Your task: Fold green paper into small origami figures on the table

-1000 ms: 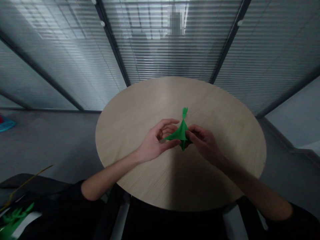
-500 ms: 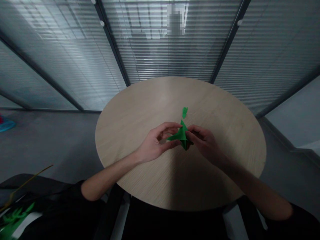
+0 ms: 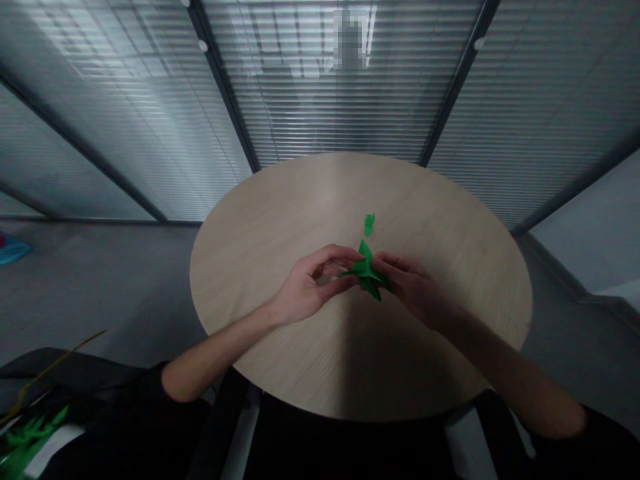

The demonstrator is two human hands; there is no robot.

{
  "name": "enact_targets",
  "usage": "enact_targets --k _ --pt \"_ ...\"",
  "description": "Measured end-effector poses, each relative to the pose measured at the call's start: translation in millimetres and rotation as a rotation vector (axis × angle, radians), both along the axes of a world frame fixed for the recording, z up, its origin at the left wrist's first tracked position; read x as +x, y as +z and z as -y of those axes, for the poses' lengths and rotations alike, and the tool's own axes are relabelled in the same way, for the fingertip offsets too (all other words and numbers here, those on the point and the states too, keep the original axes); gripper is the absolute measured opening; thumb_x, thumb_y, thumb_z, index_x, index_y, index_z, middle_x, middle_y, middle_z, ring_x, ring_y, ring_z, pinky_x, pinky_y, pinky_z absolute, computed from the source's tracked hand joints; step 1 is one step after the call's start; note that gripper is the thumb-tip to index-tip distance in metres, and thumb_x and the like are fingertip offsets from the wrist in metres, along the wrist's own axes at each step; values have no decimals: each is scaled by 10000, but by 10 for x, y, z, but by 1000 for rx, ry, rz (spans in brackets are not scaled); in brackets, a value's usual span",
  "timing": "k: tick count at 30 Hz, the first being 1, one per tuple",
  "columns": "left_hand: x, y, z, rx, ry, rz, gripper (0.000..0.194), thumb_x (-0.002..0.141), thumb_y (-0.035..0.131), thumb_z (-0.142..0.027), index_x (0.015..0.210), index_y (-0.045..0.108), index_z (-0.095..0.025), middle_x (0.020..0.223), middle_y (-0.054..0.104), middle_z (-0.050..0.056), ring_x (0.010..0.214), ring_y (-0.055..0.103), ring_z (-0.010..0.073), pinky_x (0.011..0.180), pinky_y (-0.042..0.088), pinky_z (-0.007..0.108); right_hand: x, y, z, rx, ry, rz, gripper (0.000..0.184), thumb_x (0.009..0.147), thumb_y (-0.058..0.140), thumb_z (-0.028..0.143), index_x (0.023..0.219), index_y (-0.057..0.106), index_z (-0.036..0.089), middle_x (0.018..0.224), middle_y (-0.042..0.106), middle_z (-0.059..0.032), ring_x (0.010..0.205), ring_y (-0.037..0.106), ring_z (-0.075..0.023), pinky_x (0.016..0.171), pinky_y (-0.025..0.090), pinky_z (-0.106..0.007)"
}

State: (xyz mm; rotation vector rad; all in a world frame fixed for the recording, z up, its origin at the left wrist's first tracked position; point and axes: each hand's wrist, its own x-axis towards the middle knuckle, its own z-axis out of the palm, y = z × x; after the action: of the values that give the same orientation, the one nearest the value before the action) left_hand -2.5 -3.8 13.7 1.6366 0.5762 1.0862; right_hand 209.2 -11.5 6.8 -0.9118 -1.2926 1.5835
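Observation:
Between my hands, above the round wooden table (image 3: 280, 213), is a folded green paper piece (image 3: 367, 270) with several pointed flaps. My left hand (image 3: 313, 283) grips it from the left, thumb below and fingers above. On the other side my right hand (image 3: 407, 280) pinches its right part; some of those fingertips are hidden behind the paper. A small green scrap (image 3: 369, 225) lies on the tabletop just beyond the folded piece, apart from it.
Glass partitions with blinds (image 3: 340, 113) stand behind the table's far edge. At the lower left, a dark chair (image 3: 60, 360) bears green leafy-looking strips (image 3: 37, 433), a white piece and a thin yellow strand. A blue object (image 3: 14, 250) lies on the floor at far left.
The green paper has turned and tilted between my fingers, its lower point swinging right and its flaps standing further apart. Both hands keep nearly the same place; the scrap stays put.

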Motion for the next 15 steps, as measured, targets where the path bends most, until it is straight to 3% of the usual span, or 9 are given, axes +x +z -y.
enact_targets --k 6,15 --pt "-1 -28 -11 -46 -42 50 368 820 804 -167 1160 663 -178 1078 732 67 948 724 164 848 598 267 -18 33 6 -63 42 -53 333 845 749 519 826 689 192 745 615 -3 657 556 -130 614 502 -271" --pt "10 -1 31 -29 -65 66 467 814 794 -132 1239 611 -192 1091 721 74 1007 714 194 893 599 310 -34 67 32 158 -34 70 324 877 718 512 843 689 191 696 608 17 608 555 -107 569 494 -250"
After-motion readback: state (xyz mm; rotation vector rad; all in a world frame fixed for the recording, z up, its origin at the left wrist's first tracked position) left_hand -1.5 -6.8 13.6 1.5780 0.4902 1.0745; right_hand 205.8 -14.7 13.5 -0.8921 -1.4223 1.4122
